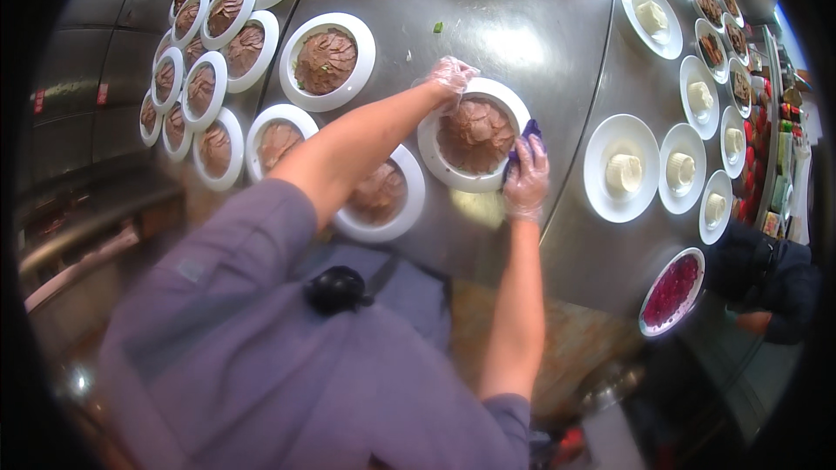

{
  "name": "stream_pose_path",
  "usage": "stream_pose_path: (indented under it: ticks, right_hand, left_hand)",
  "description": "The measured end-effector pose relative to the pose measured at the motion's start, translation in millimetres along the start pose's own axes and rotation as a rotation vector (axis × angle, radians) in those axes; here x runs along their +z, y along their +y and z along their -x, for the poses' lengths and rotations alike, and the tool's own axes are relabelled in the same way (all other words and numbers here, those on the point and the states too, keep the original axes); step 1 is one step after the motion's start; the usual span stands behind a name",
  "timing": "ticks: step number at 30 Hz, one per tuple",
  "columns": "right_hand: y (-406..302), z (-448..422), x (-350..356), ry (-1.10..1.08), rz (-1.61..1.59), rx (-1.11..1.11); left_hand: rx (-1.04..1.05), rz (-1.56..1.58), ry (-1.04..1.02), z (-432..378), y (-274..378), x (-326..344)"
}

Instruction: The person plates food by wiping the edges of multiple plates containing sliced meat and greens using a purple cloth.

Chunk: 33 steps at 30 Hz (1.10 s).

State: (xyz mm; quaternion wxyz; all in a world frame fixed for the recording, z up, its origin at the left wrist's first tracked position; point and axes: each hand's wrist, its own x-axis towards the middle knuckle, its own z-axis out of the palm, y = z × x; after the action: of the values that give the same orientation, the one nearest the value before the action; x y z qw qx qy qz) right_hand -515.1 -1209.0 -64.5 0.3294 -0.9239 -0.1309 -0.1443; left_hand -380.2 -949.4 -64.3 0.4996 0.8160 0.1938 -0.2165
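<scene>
A white wide-rimmed plate with a mound of sliced brown meat stands on the steel table before me. My left hand, in a clear plastic glove, grips its far left rim with the fingers curled. At the right rim, my right hand, gloved the same way, presses a purple cloth against the plate's edge. The palm side of both hands is hidden. Close by on the left is another plate of sliced meat. My left forearm partly covers two more meat plates.
Plates of meat crowd the left, some stacked overlapping. Several plates with white molded blocks line the right. A dish of purple-red pieces sits near a person in dark clothes. A green scrap lies on the steel tabletop.
</scene>
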Motion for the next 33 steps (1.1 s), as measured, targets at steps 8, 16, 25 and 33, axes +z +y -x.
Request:
stream_pose_path:
  ticks: [8,16,25,33]
  right_hand:
    - [-8,39,-3,0.142,0.122,0.101]
    - [35,20,-28,0.067,0.153,-0.028]
    - [-42,119,-1,0.122,0.143,0.101]
    - [-85,121,22,-0.107,-0.238,-0.008]
  left_hand:
    - [0.007,0.139,-0.266,27,-15,9]
    - [0.195,0.006,-0.156,22,-19,43]
    - [-0.05,0.356,0.197,76,-36,71]
    - [-0.36,0.575,0.374,107,-75,100]
